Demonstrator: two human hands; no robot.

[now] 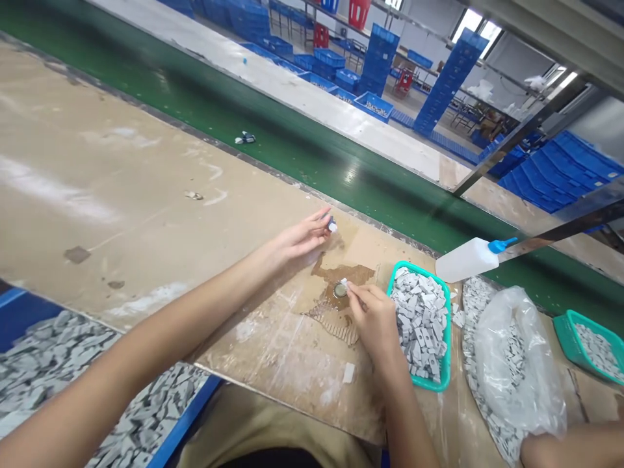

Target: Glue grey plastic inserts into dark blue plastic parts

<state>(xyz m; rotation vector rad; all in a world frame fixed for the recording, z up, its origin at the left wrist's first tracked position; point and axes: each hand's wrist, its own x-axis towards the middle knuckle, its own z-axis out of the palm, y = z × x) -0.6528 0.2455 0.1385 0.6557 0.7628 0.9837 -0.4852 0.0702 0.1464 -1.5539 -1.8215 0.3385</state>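
Note:
My left hand is out over the worktable, fingers closed around a small dark-blue and white part. Closer to me, my right hand pinches a small whitish piece at the rim of a small round dish. The dish sits on a wet brown patch of the table covering. Just right of that hand stands a green basket full of small grey-white pieces. A single pale piece lies on the table below the hand.
A white bottle with a blue nozzle leans behind the basket. Beyond runs a green conveyor belt carrying a small part. A plastic bag and another person's arm are at right. A blue bin of pieces is lower left.

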